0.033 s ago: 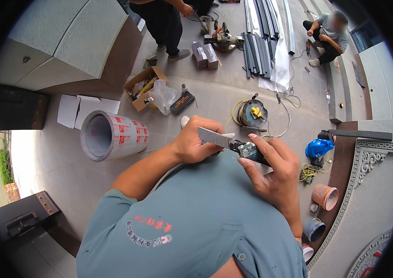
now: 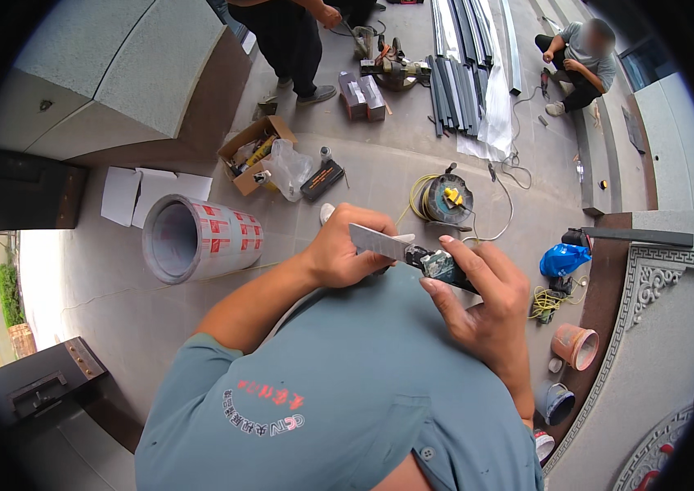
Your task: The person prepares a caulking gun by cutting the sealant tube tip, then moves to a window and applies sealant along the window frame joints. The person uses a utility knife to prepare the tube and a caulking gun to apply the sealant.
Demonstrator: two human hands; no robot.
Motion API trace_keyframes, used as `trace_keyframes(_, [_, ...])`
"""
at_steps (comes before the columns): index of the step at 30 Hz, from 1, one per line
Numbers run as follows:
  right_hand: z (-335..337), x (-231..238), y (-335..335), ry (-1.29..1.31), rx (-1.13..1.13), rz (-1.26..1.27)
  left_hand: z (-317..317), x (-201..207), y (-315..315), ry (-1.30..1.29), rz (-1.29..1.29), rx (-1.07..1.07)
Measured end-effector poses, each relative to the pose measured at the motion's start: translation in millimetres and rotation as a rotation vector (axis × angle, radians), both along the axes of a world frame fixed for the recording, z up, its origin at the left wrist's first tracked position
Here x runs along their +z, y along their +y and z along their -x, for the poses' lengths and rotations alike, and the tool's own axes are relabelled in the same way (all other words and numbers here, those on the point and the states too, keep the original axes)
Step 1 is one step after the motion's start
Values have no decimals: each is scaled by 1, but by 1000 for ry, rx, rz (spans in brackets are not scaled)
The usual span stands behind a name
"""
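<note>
Across smooth grey floor slabs (image 2: 396, 159), from the head camera: long dark straight-edged profiles (image 2: 455, 94) bundled beside crinkled white sheeting (image 2: 490, 123), a round dark cable reel (image 2: 443, 213) with yellow cord, and a brown cardboard box (image 2: 240, 182) next to a crumpled clear plastic bag (image 2: 285, 170). To the left, a hollow grey cylinder (image 2: 232, 237) with red-printed patches; to the right, a grey panel with raised scrollwork (image 2: 653, 296) and a salmon-pink bucket (image 2: 563, 340). At centre, just in front of the soft grey-green shirt (image 2: 322, 352), a flat grey blade-like strip (image 2: 378, 243), end-on to a scuffed dark-green tool body (image 2: 443, 266) with whitish blotches. Right hand (image 2: 486, 299) closed around the tool body, thumb opposite fingers; left hand (image 2: 340, 255) curled behind the strip, its exact grip hidden, impossible to tell.
</note>
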State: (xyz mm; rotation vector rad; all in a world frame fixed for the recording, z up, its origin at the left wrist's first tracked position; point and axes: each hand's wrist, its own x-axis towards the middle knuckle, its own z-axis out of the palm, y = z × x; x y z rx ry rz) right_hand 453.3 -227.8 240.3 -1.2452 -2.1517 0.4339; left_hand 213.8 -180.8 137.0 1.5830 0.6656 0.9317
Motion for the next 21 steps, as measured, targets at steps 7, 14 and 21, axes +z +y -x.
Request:
trace_keyframes(7, [1, -3, -5, 3, -43, -1, 0, -3, 2, -3, -29, -22])
trace_keyframes(14, [-1, -3, -9, -28, -65, -33, -2, 0, 4, 14, 0, -64])
trace_keyframes(21, [-1, -2, -13, -1, -71, -3, -3, 4, 4, 19, 4, -94])
